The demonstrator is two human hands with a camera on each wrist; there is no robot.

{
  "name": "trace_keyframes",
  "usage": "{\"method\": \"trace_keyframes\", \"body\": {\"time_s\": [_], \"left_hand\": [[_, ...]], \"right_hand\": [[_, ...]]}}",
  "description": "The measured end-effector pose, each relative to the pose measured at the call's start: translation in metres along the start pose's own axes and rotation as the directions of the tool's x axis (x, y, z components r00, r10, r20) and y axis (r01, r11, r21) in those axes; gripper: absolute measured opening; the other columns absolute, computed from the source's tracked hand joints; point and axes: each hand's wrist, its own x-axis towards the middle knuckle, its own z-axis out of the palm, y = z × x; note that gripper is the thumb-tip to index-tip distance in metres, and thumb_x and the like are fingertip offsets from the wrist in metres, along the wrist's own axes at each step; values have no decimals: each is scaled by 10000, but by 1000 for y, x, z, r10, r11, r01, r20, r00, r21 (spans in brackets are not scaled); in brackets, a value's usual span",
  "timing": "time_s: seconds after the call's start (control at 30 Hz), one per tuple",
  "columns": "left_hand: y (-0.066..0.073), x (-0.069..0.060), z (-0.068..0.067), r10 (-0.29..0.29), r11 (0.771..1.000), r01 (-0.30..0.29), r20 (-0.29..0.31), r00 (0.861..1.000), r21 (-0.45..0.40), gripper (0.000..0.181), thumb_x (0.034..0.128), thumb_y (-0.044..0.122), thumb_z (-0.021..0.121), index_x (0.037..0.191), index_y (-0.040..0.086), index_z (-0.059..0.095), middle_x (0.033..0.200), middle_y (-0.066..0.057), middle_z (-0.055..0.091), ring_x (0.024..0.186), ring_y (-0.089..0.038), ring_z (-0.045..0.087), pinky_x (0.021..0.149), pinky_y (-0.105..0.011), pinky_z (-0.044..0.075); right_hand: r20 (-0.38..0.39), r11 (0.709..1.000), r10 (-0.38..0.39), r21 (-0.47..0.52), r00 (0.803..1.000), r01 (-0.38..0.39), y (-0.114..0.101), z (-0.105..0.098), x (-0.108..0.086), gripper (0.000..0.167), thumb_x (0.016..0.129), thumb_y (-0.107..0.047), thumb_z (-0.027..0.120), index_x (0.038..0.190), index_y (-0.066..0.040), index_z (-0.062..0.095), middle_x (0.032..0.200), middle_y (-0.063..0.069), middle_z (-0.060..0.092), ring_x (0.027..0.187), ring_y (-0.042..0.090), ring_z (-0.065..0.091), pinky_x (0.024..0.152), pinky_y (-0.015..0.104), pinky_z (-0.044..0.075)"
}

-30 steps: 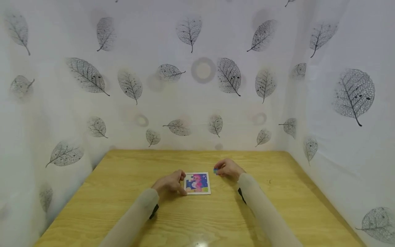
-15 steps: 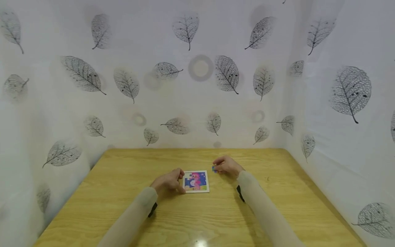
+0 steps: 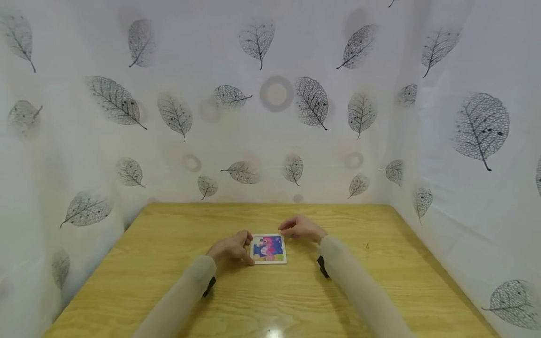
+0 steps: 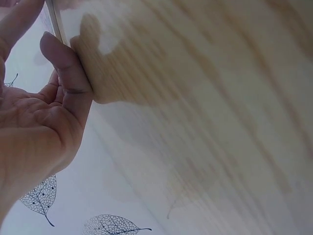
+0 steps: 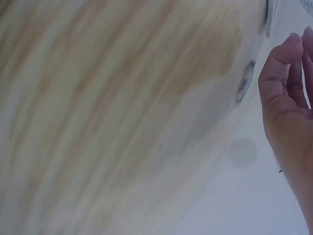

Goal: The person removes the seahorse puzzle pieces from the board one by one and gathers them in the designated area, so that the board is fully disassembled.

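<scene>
A small square jigsaw puzzle (image 3: 270, 249) in a white frame lies flat, showing a pink seahorse on blue. At the left side of the picture a piece-shaped gap shows. My left hand (image 3: 232, 247) holds the frame's left edge, thumb near the front corner and fingers near the back one. The left wrist view shows the thumb against the frame's thin edge (image 4: 56, 23). Just off the puzzle's back right corner hovers my right hand (image 3: 302, 228), fingers loosely bent. A small flat thing, probably a loose puzzle piece (image 5: 246, 81), lies on the table beneath it, hidden in the head view.
The wood-grain table (image 3: 270, 300) extends around the puzzle on every side. A white curtain (image 3: 245, 136) printed with grey leaves encloses the back and both sides of the table.
My right hand has moved left toward the puzzle's back right corner. The blue piece seen at its fingertips before is now out of sight in the head view. My left hand stays put.
</scene>
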Motion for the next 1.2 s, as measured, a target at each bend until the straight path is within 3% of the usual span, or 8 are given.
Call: {"method": "trace_keyframes", "body": {"time_s": [0.17, 0.47, 0.93, 1.2], "left_hand": [[1, 0, 0, 10, 1000, -10, -8, 1000, 24, 630, 723, 147, 865, 1210, 25, 485, 1136, -108, 505, 1019, -242, 491, 1007, -464, 403], [0, 0, 0, 8, 1000, -8, -2, 1000, 10, 638, 719, 158, 868, 1212, 29, 484, 1138, -103, 506, 1005, -235, 486, 997, -458, 403], [-1, 0, -2, 15, 999, -15, 0, 1000, 33, 635, 721, 173, 866, 1210, 42, 482, 1119, -87, 497, 992, -221, 483, 991, -452, 403], [-1, 0, -2, 12, 1000, -12, 4, 1000, 29, 640, 727, 167, 866, 1215, 32, 474, 1122, -95, 493, 985, -228, 475, 979, -453, 409]], "right_hand": [[54, 999, -45, -4, 997, 45, -9, 10, 3, 276, 878, -84, 709, 1138, 8, 694, 1092, 110, 715, 888, 163, 666, 809, 332, 567], [80, 995, -89, -44, 993, 93, -13, 23, 8, 287, 853, 28, 681, 1139, 10, 693, 1101, 156, 715, 951, 170, 670, 876, 325, 545], [126, 981, -99, -154, 987, 118, -25, 36, 19, 318, 812, -28, 760, 1126, -57, 717, 1039, 66, 723, 887, 130, 612, 824, 280, 513], [177, 966, -79, -229, 981, 119, -26, 41, 22, 313, 850, -71, 745, 1161, -65, 703, 1003, 17, 698, 870, 111, 593, 801, 258, 499]]}}
